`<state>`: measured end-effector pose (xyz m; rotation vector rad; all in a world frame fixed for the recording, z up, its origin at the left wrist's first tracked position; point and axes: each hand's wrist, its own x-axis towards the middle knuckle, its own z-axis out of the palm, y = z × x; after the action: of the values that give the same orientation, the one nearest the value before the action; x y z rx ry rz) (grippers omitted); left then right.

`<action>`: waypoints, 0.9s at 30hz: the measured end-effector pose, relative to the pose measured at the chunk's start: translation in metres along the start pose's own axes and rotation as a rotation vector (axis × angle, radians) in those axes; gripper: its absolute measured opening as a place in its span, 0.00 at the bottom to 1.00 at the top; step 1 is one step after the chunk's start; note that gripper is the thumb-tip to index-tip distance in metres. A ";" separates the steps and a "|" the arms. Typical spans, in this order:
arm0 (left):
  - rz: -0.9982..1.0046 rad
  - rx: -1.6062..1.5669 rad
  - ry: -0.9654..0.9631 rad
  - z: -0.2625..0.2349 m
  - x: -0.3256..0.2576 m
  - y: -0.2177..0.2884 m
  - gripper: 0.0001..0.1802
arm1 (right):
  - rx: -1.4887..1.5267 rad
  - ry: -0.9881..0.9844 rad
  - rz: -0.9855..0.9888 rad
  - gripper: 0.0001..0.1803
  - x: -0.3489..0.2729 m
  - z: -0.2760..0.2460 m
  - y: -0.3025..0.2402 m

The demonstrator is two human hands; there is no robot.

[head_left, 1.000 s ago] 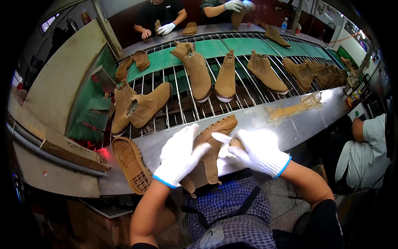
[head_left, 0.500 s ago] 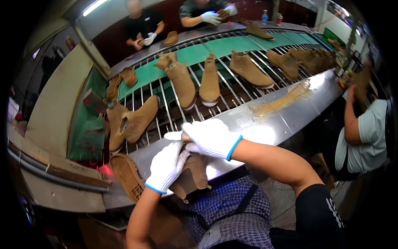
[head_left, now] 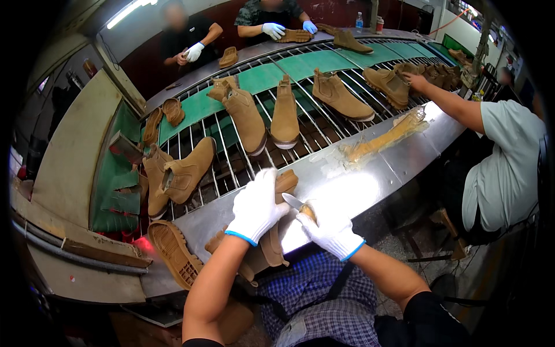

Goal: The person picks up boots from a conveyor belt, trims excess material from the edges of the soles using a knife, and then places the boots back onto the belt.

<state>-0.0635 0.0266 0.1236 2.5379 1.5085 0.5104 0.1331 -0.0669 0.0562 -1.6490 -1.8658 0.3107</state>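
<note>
At the near edge of the metal bench, my white-gloved left hand (head_left: 257, 202) grips a tan suede boot (head_left: 272, 246), its shaft hanging toward my lap. A brown sole (head_left: 286, 183) shows just beyond my fingers at the boot's far end; whether it is fixed on is hidden by the hand. Close by on the right, my gloved right hand (head_left: 330, 231) is closed round the yellowish handle of a short knife (head_left: 293, 201). Its pale metal blade points left toward the boot and stands apart from it. A loose brown sole (head_left: 173, 251) lies left of my left forearm.
A curved rack of metal bars (head_left: 315, 134) carries several tan boots (head_left: 245, 118). Dried glue (head_left: 384, 139) streaks the metal bench (head_left: 370, 173). A worker in a pale shirt (head_left: 509, 156) reaches onto the rack from the right. Two gloved workers (head_left: 269, 23) handle soles across it.
My right hand has moved down and right, off the boot, bringing the knife blade into view. My left hand has shifted up and right along the boot. The worker at right now reaches to the rack.
</note>
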 end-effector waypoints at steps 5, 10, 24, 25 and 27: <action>-0.017 -0.086 0.067 0.007 0.001 -0.007 0.37 | 0.473 -0.158 0.188 0.24 0.015 0.021 -0.006; -0.026 -0.083 0.027 0.003 -0.002 -0.005 0.37 | 0.840 -0.417 0.310 0.22 0.018 0.006 -0.008; 0.051 -0.154 0.383 -0.040 -0.078 -0.018 0.45 | -0.238 -0.350 -0.321 0.20 0.044 -0.050 0.080; 0.001 -0.100 0.534 -0.039 -0.108 -0.030 0.45 | -0.367 -0.244 -0.290 0.20 0.040 -0.058 0.100; -0.418 -0.339 0.735 -0.008 -0.183 -0.052 0.44 | -0.556 -0.207 -0.163 0.24 0.039 -0.072 0.091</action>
<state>-0.1897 -0.1083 0.0765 1.7717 1.8754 1.5738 0.2482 -0.0281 0.0734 -1.8490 -2.3796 -0.1287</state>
